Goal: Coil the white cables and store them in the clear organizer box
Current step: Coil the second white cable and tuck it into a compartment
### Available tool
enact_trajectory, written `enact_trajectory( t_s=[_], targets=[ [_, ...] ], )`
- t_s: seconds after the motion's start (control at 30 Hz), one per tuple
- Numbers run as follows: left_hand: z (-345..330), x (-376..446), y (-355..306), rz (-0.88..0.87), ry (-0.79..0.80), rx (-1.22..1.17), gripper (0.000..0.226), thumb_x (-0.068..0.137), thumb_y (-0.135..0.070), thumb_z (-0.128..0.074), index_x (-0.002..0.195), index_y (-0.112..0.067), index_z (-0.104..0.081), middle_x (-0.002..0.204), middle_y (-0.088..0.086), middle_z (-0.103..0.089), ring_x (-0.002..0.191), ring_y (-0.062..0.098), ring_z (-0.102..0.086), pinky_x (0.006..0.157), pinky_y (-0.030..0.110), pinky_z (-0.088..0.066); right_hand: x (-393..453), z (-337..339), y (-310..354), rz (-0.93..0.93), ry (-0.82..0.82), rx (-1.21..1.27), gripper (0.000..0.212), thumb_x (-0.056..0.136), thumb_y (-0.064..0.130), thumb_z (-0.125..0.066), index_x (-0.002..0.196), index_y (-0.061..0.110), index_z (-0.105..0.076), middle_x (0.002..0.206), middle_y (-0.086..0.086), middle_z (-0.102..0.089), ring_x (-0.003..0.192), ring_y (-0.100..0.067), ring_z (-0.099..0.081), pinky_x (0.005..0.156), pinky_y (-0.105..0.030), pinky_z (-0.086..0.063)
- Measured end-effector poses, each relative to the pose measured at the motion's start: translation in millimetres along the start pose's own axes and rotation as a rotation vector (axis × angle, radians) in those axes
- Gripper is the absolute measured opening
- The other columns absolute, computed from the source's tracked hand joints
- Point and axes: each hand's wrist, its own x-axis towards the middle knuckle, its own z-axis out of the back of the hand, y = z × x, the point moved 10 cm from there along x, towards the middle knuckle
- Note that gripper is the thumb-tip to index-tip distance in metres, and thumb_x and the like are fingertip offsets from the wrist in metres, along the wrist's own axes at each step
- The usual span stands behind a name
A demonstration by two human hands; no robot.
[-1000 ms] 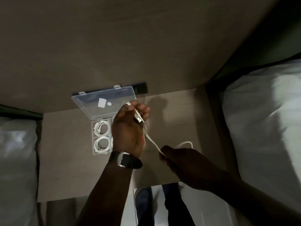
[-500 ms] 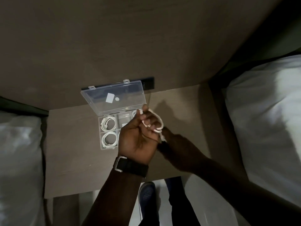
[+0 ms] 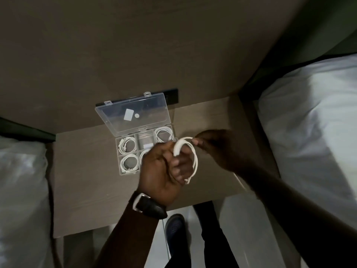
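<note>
While left hand (image 3: 164,169) grips coiled cable (image 3: 190,157), right hand (image 3: 218,149) pinches top.

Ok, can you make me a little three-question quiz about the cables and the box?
1. True or false: the clear organizer box has its lid open.
2. Which hand has the white cable looped around its fingers? A) left hand B) right hand
3. Fill in: the right hand pinches the cable at the ___ of the loop.

Key: 1 true; 2 A; 3 top.
</note>
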Motion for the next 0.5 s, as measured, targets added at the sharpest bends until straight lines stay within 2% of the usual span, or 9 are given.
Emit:
enact_trajectory(
  t_s=[0.07, 0.13, 0.2, 0.27, 0.3, 0.33, 0.4, 0.43, 0.5],
  targets=[
    [-2.4, -6.1, -27.3, -0.158, 0.025, -0.174, 0.038, 0.097, -0.026, -0.029, 0.088, -0.005, -0.059, 0.057, -0.004, -0.046, 0.049, 0.009, -0.037, 0.050, 0.021, -0.030, -18.8, -35.3, -5.8, -0.017, 0.121, -0.030, 0.022, 0.098, 0.031, -0.053, 0.081, 0.024, -0.065, 0.062, 0.006, -0.060, 0.062, -0.011, -0.061, 0.063, -0.035, -0.050],
    [16.5, -14.8, -62.2, -0.392, -0.101, -0.168, 0.032, 0.100, -0.022, -0.030, 0.093, -0.007, -0.057, 0.064, -0.004, -0.050, 0.057, 0.009, -0.045, 0.056, 0.021, -0.039, -47.5, -66.7, -8.4, -0.020, 0.248, -0.034, 0.017, 0.101, 0.029, -0.047, 0.101, 0.024, -0.063, 0.065, 0.010, -0.058, 0.060, -0.007, -0.058, 0.060, -0.031, -0.048],
    [39.0, -26.1, -88.0, -0.550, -0.295, 0.059, 0.031, 0.101, -0.019, -0.033, 0.096, -0.005, -0.060, 0.068, -0.001, -0.054, 0.061, 0.010, -0.051, 0.058, 0.021, -0.044, -77.2, -87.8, -3.0, -0.036, 0.373, -0.068, 0.021, 0.102, 0.032, -0.042, 0.118, 0.032, -0.056, 0.066, 0.018, -0.053, 0.058, 0.005, -0.053, 0.058, -0.017, -0.039],
    [46.6, -37.1, -102.4, -0.647, -0.481, 0.545, 0.029, 0.101, -0.014, -0.037, 0.098, 0.004, -0.060, 0.072, 0.006, -0.057, 0.063, 0.012, -0.055, 0.061, 0.023, -0.047, -96.3, -88.6, 14.1, 0.012, 0.444, -0.137, 0.027, 0.102, 0.034, -0.040, 0.127, 0.035, -0.050, 0.081, 0.022, -0.061, 0.069, 0.008, -0.057, 0.064, -0.014, -0.040],
    [38.3, -35.9, -97.5, -0.640, -0.475, 0.826, 0.028, 0.101, -0.010, -0.038, 0.097, 0.008, -0.058, 0.074, 0.011, -0.058, 0.065, 0.013, -0.056, 0.063, 0.025, -0.048, -96.4, -77.5, 23.8, 0.053, 0.420, -0.167, 0.030, 0.101, 0.034, -0.041, 0.128, 0.034, -0.052, 0.096, 0.019, -0.068, 0.081, 0.004, -0.062, 0.069, -0.016, -0.045],
    [26.7, -29.9, -80.2, -0.573, -0.391, 1.069, 0.027, 0.101, -0.008, -0.038, 0.095, 0.009, -0.058, 0.076, 0.014, -0.059, 0.066, 0.016, -0.057, 0.065, 0.028, -0.049, -90.2, -61.1, 33.7, 0.105, 0.351, -0.193, 0.030, 0.100, 0.031, -0.044, 0.127, 0.031, -0.057, 0.110, 0.012, -0.070, 0.092, -0.003, -0.065, 0.077, -0.021, -0.049],
    [18.8, -22.3, -35.6, -0.361, -0.252, 1.287, 0.028, 0.100, -0.010, -0.040, 0.090, 0.005, -0.061, 0.071, 0.014, -0.062, 0.063, 0.021, -0.058, 0.064, 0.031, -0.048, -69.2, -22.0, 42.4, 0.149, 0.152, -0.184, 0.026, 0.095, 0.025, -0.050, 0.114, 0.025, -0.068, 0.109, 0.003, -0.073, 0.096, -0.015, -0.068, 0.081, -0.026, -0.052],
    [18.9, -23.1, -19.2, -0.276, -0.228, 1.213, 0.031, 0.099, -0.012, -0.039, 0.087, 0.004, -0.063, 0.064, 0.011, -0.060, 0.056, 0.020, -0.054, 0.058, 0.028, -0.045, -56.4, -3.1, 40.6, 0.138, 0.063, -0.168, 0.020, 0.095, 0.025, -0.053, 0.105, 0.025, -0.070, 0.099, 0.005, -0.073, 0.089, -0.013, -0.069, 0.076, -0.028, -0.053],
    [19.0, -26.8, 0.4, -0.187, -0.210, 0.830, 0.038, 0.097, -0.018, -0.039, 0.079, 0.004, -0.064, 0.051, 0.006, -0.046, 0.044, 0.017, -0.038, 0.045, 0.022, -0.032, -32.1, 17.1, 28.4, 0.089, -0.019, -0.023, 0.009, 0.094, 0.025, -0.061, 0.092, 0.021, -0.069, 0.079, 0.008, -0.068, 0.071, -0.006, -0.064, 0.063, -0.027, -0.051]
  ],
)
